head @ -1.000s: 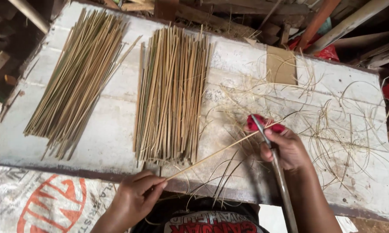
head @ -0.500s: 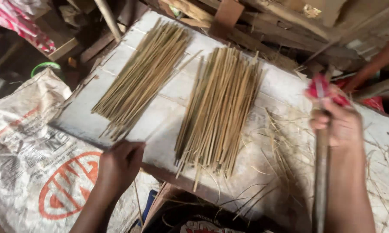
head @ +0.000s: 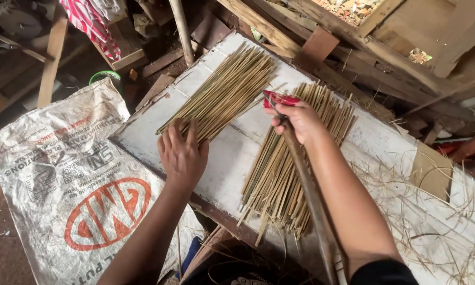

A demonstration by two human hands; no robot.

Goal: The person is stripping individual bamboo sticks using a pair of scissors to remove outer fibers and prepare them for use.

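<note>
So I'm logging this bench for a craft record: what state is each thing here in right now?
Left hand: open, flat on the near end of the left bundle.
Right hand: closed on the long-handled knife.
Long-handled knife: held, handle running back along the forearm.
Left bundle of bamboo splints: lying loose, fanned.
Right bundle of bamboo splints: lying loose, ends uneven.
Shavings: scattered, curled.
White board: flat, worn.
Printed sack: spread out, creased.

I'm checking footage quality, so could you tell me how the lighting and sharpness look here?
Head view: soft daylight, no glare on the white board; left hand and right hand sharp; upper left corner dim; shadow under the board's near edge.
</note>
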